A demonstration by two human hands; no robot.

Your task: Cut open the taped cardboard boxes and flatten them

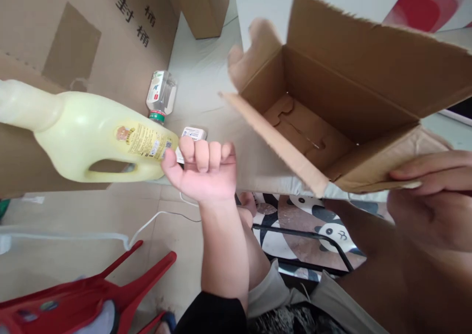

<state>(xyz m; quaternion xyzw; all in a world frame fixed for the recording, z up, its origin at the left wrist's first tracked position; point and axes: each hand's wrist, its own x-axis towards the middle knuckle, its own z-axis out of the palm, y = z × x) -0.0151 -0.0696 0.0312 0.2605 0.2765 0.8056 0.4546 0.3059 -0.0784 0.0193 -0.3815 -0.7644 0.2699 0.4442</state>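
My right hand [435, 196] grips the near right edge of an open cardboard box [379, 73], its fingers over a short flap. The box is tilted so that I look inside; only its interlocking bottom flaps show there. My left hand [206, 171] is palm toward me with its fingers curled in, and nothing shows in it. Its thumb lies beside the base of a pale yellow jug [99, 132] with a handle and a label; I cannot tell whether they touch. Behind that hand lies a small white packet [194, 133], partly hidden.
A large printed carton [121, 44] stands at the left, with a clear green-capped bottle [162, 95] beside it. A smaller carton [202, 9] is at the back. Red plastic furniture [136, 285] and a white cable [73, 235] are below left. Panda-patterned fabric [295, 221] lies under the table edge.
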